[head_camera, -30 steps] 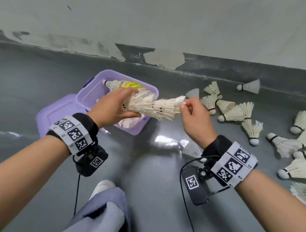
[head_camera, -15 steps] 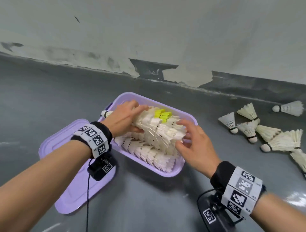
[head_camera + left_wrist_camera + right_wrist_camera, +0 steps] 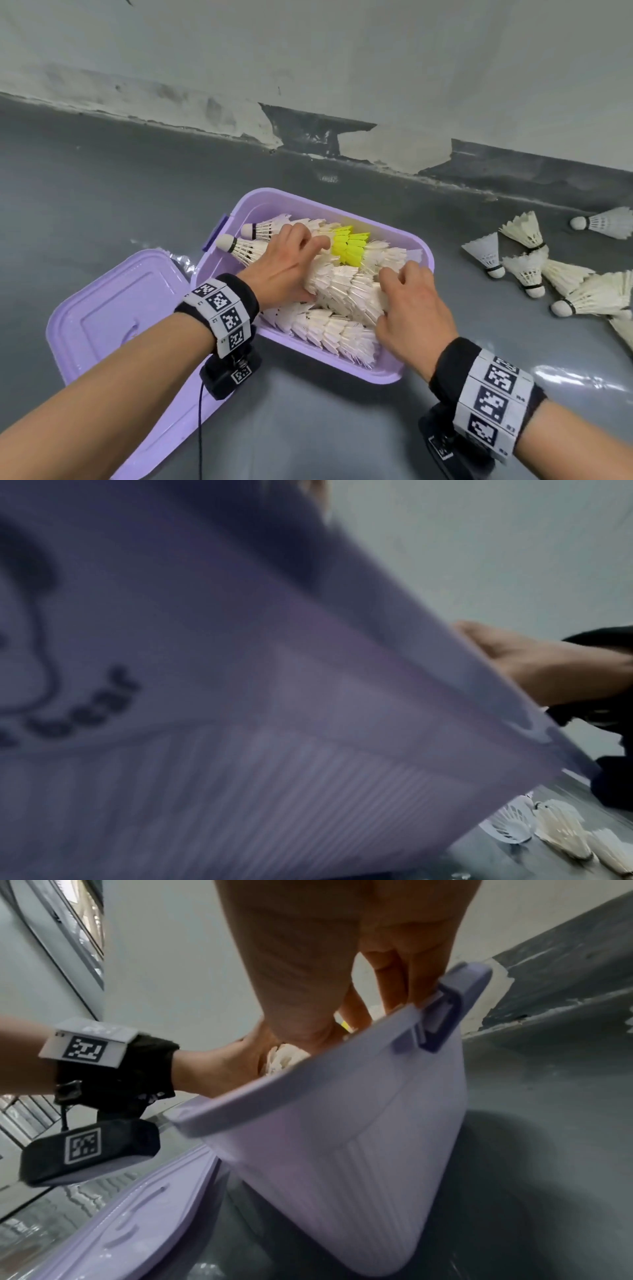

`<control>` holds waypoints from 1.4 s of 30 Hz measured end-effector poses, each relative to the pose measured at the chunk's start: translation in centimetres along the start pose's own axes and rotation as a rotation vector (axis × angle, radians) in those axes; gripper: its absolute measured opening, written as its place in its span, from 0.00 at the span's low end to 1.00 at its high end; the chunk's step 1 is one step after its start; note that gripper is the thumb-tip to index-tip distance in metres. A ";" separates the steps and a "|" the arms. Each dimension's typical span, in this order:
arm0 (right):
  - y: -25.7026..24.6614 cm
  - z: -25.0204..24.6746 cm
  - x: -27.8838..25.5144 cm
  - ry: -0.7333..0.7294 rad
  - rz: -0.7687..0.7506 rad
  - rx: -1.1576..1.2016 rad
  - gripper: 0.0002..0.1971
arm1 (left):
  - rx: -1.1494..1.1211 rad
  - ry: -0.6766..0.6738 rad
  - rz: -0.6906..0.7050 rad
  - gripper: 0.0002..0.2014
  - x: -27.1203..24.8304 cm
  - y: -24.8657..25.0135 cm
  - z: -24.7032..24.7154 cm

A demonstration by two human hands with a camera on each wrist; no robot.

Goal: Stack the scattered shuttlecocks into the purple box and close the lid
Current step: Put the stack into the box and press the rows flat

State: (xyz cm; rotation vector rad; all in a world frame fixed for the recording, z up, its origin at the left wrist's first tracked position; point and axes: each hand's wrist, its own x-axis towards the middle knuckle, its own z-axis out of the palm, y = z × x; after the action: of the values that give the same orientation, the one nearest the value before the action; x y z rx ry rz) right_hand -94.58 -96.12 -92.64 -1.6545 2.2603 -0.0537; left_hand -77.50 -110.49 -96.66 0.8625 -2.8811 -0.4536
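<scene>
The open purple box point(image 3: 346, 368) stands on the grey floor and holds rows of nested white shuttlecocks, with a yellow one point(image 3: 349, 248) in the far row. My left hand point(image 3: 305, 270) grips the left part of the top shuttlecock stack point(image 3: 346, 287), fingers over it and thumb on its near side. My right hand point(image 3: 394, 294) curls over the stack's right end. In the right wrist view my right hand's fingers point(image 3: 394, 969) reach down inside the box point(image 3: 342, 1137). The box wall point(image 3: 240, 696) fills the left wrist view.
The purple lid point(image 3: 113, 325) lies flat on the floor, left of the box. Several loose white shuttlecocks point(image 3: 527, 270) lie scattered on the floor to the right. A wall with peeling paint point(image 3: 342, 68) runs behind the box. The box has a darker latch point(image 3: 445, 1010).
Both hands have carried the long shuttlecock stack from mid-air beside the box down into the box, onto the rows lying there.
</scene>
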 end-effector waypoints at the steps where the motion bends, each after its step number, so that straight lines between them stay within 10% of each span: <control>1: -0.1 0.1 0.0 0.008 -0.003 -0.045 0.22 | -0.054 -0.004 -0.026 0.43 0.0 0.1 -0.1; 17: 1.5 -0.8 0.2 0.054 -0.019 -0.099 0.16 | -0.025 -0.078 -0.470 0.27 -2.6 -3.3 -3.1; 33: 2.2 1.6 0.4 0.114 -0.010 -0.103 0.20 | 0.218 -0.219 -0.560 0.23 -1.4 -0.8 -1.2; 39: 2.9 1.6 -0.8 0.182 -0.047 0.189 0.24 | 0.202 0.190 -0.315 0.22 -1.8 2.8 -1.6; 42: 3.6 1.9 -1.6 0.324 -0.051 0.385 0.26 | 0.053 0.022 -0.418 0.23 -0.6 3.1 -1.3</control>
State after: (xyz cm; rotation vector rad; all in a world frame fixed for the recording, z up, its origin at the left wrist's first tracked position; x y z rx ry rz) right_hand -96.89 -93.17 -94.89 -1.5778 2.2414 -0.7692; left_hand -78.38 -108.02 -94.52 1.4766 -2.6969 -0.3968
